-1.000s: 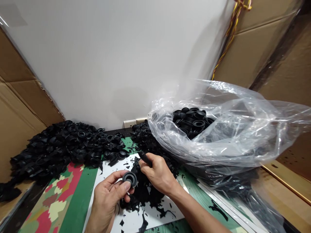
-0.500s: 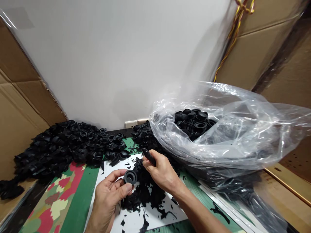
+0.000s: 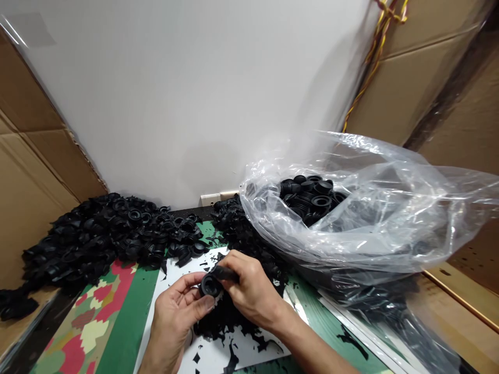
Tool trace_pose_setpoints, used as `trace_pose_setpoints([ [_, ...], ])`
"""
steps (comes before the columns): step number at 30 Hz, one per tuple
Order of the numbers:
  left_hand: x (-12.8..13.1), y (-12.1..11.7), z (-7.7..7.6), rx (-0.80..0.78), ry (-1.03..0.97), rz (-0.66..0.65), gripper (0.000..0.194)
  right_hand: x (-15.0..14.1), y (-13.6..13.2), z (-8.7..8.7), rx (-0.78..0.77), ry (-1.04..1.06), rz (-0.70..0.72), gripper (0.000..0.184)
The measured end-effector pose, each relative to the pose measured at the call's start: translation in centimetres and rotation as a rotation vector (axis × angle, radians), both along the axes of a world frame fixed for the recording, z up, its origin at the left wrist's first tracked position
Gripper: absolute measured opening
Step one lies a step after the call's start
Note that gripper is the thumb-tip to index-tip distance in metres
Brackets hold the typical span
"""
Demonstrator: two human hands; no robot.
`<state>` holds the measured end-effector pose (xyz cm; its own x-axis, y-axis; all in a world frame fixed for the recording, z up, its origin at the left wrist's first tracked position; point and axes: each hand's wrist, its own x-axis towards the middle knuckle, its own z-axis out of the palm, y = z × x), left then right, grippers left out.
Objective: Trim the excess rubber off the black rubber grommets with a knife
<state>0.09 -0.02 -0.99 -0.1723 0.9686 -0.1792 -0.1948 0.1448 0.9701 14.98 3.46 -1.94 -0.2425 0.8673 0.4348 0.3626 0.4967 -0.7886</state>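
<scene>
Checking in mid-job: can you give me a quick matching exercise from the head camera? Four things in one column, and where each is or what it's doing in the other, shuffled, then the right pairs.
Things:
1. left hand
2. right hand
3. clear plastic bag
4. black rubber scraps

States:
A. lying on a white sheet
B. holding a round black rubber part
C. gripping a black strip at that part's rim
D. holding ribbed black rubber parts

Pairs: 1-B, 2-C, 3-D, 4-A
</scene>
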Motion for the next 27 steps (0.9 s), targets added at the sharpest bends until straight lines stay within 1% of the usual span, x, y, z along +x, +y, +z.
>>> trace_pose_setpoints([
  [3,-0.2,0.1,-0.3,-0.002,0.025,-0.043,0.042,-0.4,-0.3,-0.3,0.034,-0.157,-0.001,0.026],
  [5,-0.5,0.2,-0.4,-0.021,0.067,-0.083,0.043,-0.6,-0.4,-0.3,0.067,-0.283,-0.014,0.024],
  [7,-0.7,0.4,-0.5,-0.019,0.122,-0.096,0.042,-0.6,-0.5,-0.2,0.108,-0.380,-0.021,0.021],
  [9,-0.8,0.5,-0.7,0.004,0.166,-0.090,0.039,-0.7,-0.5,-0.2,0.120,-0.401,-0.016,0.018],
  [11,-0.8,0.5,-0.9,0.019,0.174,-0.093,0.038,-0.8,-0.5,-0.2,0.088,-0.332,-0.012,0.016],
  [13,-0.7,0.4,-0.8,0.018,0.136,-0.091,0.037,-0.7,-0.3,-0.4,0.024,-0.218,-0.024,0.014],
  [17,0.0,-0.1,0.1,-0.012,-0.001,-0.030,0.034,-0.2,0.5,-0.6,-0.179,-0.036,-0.159,0.010],
  [19,0.2,-0.2,0.7,-0.024,-0.046,-0.013,0.034,0.1,0.9,-0.5,-0.297,0.049,-0.194,0.010],
  [21,0.2,-0.2,0.9,-0.027,-0.068,-0.014,0.034,0.5,1.1,-0.4,-0.378,0.134,-0.174,0.009],
  [23,0.0,-0.1,0.9,-0.028,-0.073,-0.026,0.034,0.6,1.2,-0.2,-0.429,0.181,-0.146,0.007],
  [27,-0.5,0.1,0.5,-0.042,-0.071,-0.058,0.033,0.5,1.1,-0.1,-0.489,0.187,-0.135,0.011],
])
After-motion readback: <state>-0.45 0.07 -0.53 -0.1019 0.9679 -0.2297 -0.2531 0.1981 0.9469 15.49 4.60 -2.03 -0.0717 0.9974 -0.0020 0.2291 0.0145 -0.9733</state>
